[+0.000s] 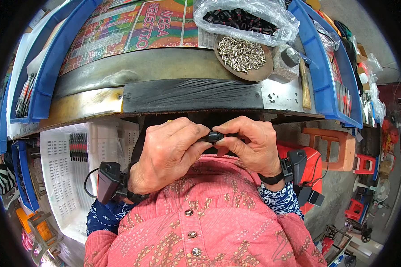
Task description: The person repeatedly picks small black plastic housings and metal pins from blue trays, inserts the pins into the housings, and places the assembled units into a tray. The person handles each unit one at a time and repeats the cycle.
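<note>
Workbench edge (pixel 165 95) close against the chest, black padded strip along it, likely as a rest. Far left: white perforated crate (pixel 62 178) below the bench, a row of dark-handled pieces (pixel 78 147) inside. Left hand (pixel 167 153) closed, pinching one end of a small black part (pixel 214 136); right hand (pixel 251 144) closed on the other end. Part held between both thumbs, just under the bench edge. Upper right, within reach: round dish of small metal pins (pixel 243 54), clear bag of black parts (pixel 240 18).
</note>
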Tool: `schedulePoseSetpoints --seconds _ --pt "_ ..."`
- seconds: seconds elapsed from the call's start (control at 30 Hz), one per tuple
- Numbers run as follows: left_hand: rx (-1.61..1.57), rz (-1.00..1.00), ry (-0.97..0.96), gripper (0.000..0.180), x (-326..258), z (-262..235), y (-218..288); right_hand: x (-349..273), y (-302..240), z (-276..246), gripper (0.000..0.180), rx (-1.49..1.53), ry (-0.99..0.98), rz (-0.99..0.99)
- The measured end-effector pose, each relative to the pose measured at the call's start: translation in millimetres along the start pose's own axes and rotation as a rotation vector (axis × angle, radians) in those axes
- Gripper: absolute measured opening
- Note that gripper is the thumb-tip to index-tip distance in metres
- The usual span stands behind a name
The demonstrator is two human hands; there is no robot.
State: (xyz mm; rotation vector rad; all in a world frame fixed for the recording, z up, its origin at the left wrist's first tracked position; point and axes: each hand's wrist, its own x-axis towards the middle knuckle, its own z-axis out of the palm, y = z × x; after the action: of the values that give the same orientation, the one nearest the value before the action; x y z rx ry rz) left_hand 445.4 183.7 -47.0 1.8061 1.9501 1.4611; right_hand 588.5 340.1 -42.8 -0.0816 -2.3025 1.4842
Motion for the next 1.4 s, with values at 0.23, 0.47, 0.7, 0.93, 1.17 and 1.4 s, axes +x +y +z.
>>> schedulePoseSetpoints --seconds 0.23,0.47,0.7,0.93,1.17,1.4 --pt "0.0 -0.021 -0.008 0.021 3 -2 1 2 0 -1 0.016 0.152 0.002 0.101" --pt "0.049 0.021 0.045 0.025 18 -5 4 9 -10 -9 0.019 0.157 0.026 0.106" --pt "0.03 -0.007 0.008 0.024 27 -11 6 20 -14 -30 0.02 -0.069 0.031 0.026" --pt "0.044 -0.07 0.015 0.024 33 -21 3 38 -5 -51 0.026 -0.764 0.287 -0.16" --pt "0.057 -0.09 0.052 0.023 36 -24 0 45 9 -51 0.03 -0.91 0.273 -0.188" --pt "0.058 -0.125 0.042 0.023 37 -25 0 46 15 -50 0.025 -0.887 0.296 -0.216"
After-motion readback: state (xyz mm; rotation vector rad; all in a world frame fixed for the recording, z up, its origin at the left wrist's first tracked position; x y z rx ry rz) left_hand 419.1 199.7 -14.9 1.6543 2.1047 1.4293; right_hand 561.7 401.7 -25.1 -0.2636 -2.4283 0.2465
